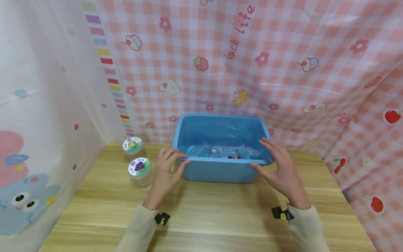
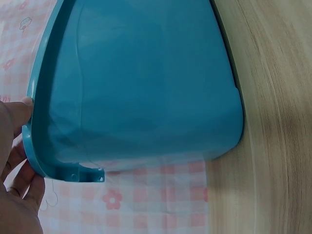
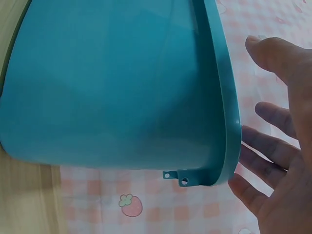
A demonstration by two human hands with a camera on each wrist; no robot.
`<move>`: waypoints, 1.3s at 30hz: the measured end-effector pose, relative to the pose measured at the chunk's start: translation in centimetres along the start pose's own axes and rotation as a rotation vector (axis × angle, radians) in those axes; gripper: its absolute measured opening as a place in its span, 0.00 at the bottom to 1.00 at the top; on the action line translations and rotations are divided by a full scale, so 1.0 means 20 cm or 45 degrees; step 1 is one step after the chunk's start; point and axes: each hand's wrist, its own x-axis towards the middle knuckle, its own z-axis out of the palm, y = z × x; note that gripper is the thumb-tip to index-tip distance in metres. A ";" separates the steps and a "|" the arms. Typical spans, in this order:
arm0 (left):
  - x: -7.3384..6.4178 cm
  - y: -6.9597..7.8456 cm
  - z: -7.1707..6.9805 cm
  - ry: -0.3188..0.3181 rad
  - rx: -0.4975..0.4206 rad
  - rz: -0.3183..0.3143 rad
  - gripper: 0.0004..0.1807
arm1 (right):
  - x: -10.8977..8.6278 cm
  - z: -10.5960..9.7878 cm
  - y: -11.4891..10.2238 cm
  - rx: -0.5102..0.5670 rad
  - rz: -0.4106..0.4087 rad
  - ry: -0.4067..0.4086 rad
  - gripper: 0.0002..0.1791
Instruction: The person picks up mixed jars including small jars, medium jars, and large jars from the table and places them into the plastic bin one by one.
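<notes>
The bin (image 1: pixel 220 172) at our left grip (image 1: pixel 167 170) looks smooth, glossy plastic; below, we see wood-grained surface (image 1: pixel 207 213); beyond, matt cloth (image 1: pixel 217 38).

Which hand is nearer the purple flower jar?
Left. The left hand is just right of the jar, at the left end of the bin; the right hand is farther off, at its right end.

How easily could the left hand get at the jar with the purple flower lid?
Probably yes: the purple-flower jar stands close beside the left hand, and nothing shows between them. That hand holds the blue bin, though, so it would likely have to let go first.
</notes>
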 end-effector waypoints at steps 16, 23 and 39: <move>-0.01 -0.01 0.01 0.022 0.006 0.021 0.09 | -0.10 0.04 -0.01 0.032 0.030 0.129 0.23; -0.01 -0.01 0.01 0.037 -0.001 0.037 0.11 | -0.12 0.03 0.00 0.011 0.012 0.153 0.16; 0.00 0.01 -0.02 -0.049 0.011 0.000 0.10 | -0.11 0.05 0.01 0.066 0.014 0.237 0.14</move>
